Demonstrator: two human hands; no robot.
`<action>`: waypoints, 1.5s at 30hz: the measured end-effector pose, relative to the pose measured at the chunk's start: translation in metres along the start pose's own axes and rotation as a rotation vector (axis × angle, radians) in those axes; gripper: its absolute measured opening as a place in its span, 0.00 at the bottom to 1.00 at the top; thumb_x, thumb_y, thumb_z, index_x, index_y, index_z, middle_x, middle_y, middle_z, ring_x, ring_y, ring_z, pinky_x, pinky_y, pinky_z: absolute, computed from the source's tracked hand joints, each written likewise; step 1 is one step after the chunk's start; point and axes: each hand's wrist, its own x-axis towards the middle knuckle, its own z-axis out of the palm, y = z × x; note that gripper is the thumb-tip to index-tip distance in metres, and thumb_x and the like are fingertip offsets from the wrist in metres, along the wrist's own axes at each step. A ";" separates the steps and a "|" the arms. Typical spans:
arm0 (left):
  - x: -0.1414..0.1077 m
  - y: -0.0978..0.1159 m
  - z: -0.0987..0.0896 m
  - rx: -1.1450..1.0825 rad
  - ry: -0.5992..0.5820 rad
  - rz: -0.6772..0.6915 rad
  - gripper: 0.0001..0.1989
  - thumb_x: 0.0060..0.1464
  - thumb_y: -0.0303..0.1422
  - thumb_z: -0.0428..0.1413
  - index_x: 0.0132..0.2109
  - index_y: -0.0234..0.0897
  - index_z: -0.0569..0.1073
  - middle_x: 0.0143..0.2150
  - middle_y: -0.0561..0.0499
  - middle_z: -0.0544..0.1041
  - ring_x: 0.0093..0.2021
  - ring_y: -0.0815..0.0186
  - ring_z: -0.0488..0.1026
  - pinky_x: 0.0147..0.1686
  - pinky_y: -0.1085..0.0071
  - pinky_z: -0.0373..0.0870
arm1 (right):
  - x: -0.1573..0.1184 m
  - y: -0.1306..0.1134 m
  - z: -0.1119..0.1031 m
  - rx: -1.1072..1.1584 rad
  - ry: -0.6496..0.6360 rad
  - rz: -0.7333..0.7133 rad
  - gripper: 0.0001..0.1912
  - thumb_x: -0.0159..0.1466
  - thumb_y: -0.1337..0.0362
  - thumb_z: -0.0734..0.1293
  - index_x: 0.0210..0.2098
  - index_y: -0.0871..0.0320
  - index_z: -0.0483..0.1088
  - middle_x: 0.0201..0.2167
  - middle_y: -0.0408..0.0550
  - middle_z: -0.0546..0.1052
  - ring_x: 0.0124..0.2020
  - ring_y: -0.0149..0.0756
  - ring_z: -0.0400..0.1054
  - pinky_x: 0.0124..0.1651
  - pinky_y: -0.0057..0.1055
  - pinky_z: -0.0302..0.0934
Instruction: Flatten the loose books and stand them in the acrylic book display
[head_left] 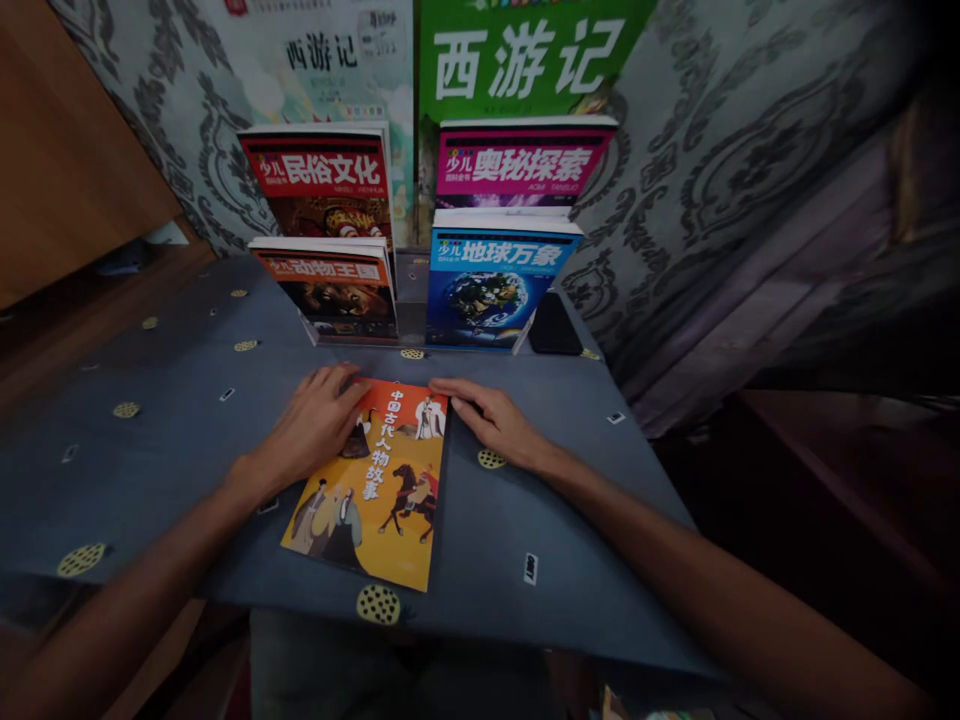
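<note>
On the blue-grey, pineapple-print tablecloth point(570, 510), keep the flat-lying orange-and-yellow illustrated paperback point(382, 470) steady by light, even contact from the loosely curled left hand point(315, 415) at its upper left edge and the slightly bent-fingered right hand point(491, 422) at its upper right corner, without confirmable grip.

A blue-grey cloth-covered table point(187, 420) is bearing a transparent bookstand point(412, 322), an orange-yellow paperback point(397, 490) before it, a flat black slab point(555, 326) beside it.

Left hand point(315, 418) and right hand point(493, 422) touch an orange-yellow book point(390, 500)
</note>
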 end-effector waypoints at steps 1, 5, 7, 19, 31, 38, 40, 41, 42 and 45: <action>0.005 0.006 -0.002 -0.021 -0.010 0.053 0.19 0.67 0.33 0.44 0.58 0.37 0.73 0.61 0.37 0.70 0.61 0.48 0.66 0.58 0.47 0.66 | 0.001 -0.001 0.000 0.017 0.011 0.010 0.20 0.72 0.64 0.56 0.59 0.55 0.71 0.56 0.52 0.78 0.58 0.42 0.73 0.60 0.46 0.68; 0.029 0.033 0.002 -0.138 -0.086 0.214 0.19 0.67 0.28 0.45 0.61 0.41 0.70 0.60 0.42 0.70 0.60 0.54 0.67 0.58 0.53 0.67 | 0.000 -0.003 0.000 0.067 0.044 0.043 0.20 0.70 0.65 0.58 0.59 0.56 0.69 0.51 0.52 0.81 0.56 0.41 0.75 0.59 0.45 0.68; 0.039 0.041 0.009 -0.153 -0.121 0.231 0.18 0.66 0.27 0.46 0.59 0.39 0.71 0.56 0.42 0.73 0.57 0.55 0.70 0.57 0.54 0.68 | -0.002 -0.005 0.001 0.033 0.074 0.046 0.20 0.69 0.66 0.59 0.58 0.57 0.70 0.50 0.53 0.82 0.54 0.42 0.75 0.59 0.45 0.68; 0.044 0.035 0.028 -0.264 -0.037 0.264 0.17 0.68 0.28 0.46 0.59 0.37 0.72 0.51 0.43 0.76 0.51 0.59 0.73 0.52 0.60 0.70 | -0.039 -0.045 0.015 -0.229 0.161 -0.207 0.16 0.68 0.71 0.62 0.52 0.56 0.75 0.44 0.53 0.82 0.48 0.43 0.75 0.52 0.46 0.70; 0.043 0.037 0.026 -0.194 -0.059 0.237 0.17 0.67 0.26 0.47 0.59 0.34 0.72 0.52 0.42 0.76 0.52 0.59 0.73 0.53 0.60 0.70 | -0.077 -0.095 0.028 -0.132 -0.117 -0.586 0.09 0.69 0.71 0.65 0.48 0.63 0.74 0.36 0.49 0.83 0.45 0.37 0.75 0.48 0.36 0.71; 0.044 0.034 0.029 -0.251 -0.038 0.283 0.18 0.67 0.27 0.47 0.59 0.36 0.72 0.53 0.43 0.77 0.53 0.59 0.73 0.54 0.59 0.70 | -0.073 -0.093 0.031 -0.244 -0.284 -0.654 0.11 0.71 0.71 0.63 0.50 0.66 0.74 0.39 0.53 0.80 0.48 0.38 0.71 0.44 0.31 0.72; 0.048 0.031 0.028 -0.285 -0.046 0.333 0.17 0.67 0.28 0.46 0.58 0.34 0.73 0.54 0.42 0.77 0.54 0.59 0.73 0.55 0.59 0.69 | -0.068 -0.095 0.037 -0.276 -0.262 -0.687 0.11 0.72 0.71 0.62 0.49 0.65 0.74 0.37 0.51 0.79 0.46 0.38 0.70 0.42 0.30 0.71; 0.050 0.030 0.028 -0.300 -0.057 0.362 0.17 0.68 0.29 0.46 0.58 0.34 0.73 0.54 0.42 0.78 0.55 0.59 0.73 0.57 0.58 0.68 | -0.065 -0.097 0.041 -0.296 -0.247 -0.704 0.11 0.72 0.71 0.62 0.48 0.65 0.74 0.36 0.50 0.78 0.44 0.37 0.69 0.41 0.30 0.70; 0.052 0.028 0.026 -0.312 -0.072 0.390 0.17 0.68 0.29 0.46 0.58 0.35 0.73 0.54 0.43 0.78 0.57 0.58 0.72 0.59 0.58 0.68 | -0.060 -0.100 0.046 -0.319 -0.228 -0.718 0.10 0.72 0.71 0.61 0.47 0.65 0.75 0.35 0.49 0.77 0.43 0.37 0.69 0.41 0.30 0.69; 0.059 0.023 0.022 -0.329 -0.123 0.458 0.17 0.68 0.29 0.47 0.58 0.39 0.75 0.57 0.45 0.77 0.63 0.57 0.67 0.63 0.54 0.65 | -0.043 -0.106 0.068 -0.408 -0.201 -0.732 0.09 0.72 0.72 0.62 0.42 0.63 0.75 0.35 0.48 0.76 0.40 0.37 0.67 0.36 0.31 0.65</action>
